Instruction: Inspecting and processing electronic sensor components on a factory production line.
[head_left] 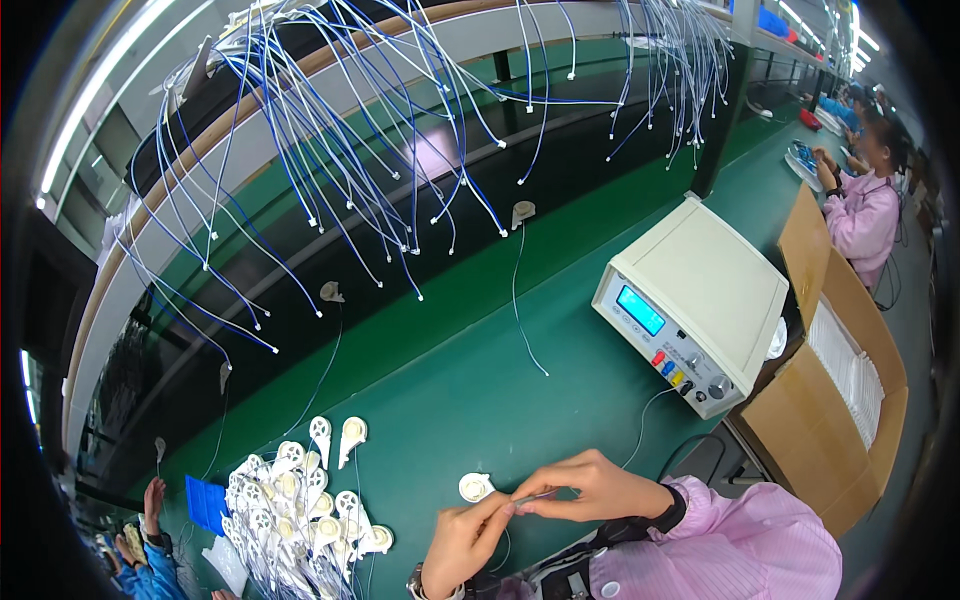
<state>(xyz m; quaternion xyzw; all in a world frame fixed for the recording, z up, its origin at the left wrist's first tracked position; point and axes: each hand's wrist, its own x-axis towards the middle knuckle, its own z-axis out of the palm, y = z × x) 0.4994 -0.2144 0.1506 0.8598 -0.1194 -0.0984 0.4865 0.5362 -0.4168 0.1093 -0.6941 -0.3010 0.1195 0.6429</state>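
My left hand (468,540) and my right hand (592,487) meet fingertip to fingertip over the green bench, both closed in a pinch. Between them shows a thin wire (537,494); its ends are hidden by my fingers. Just beyond my left fingertips lies a small white blower fan (476,487). A pale cable (648,412) runs from the front of a beige bench tester (690,290) with a lit blue display and passes out of sight behind my right hand. To the left of my hands is a heap of white blower fans (290,510) with tangled leads.
Blue and white wires (400,180) with small connectors hang from the rail (300,65) above. An open cardboard box (800,420) stands right of the tester. A blue bin (206,503) is at the heap's left. Co-workers sit at far right (865,205) and lower left (150,570).
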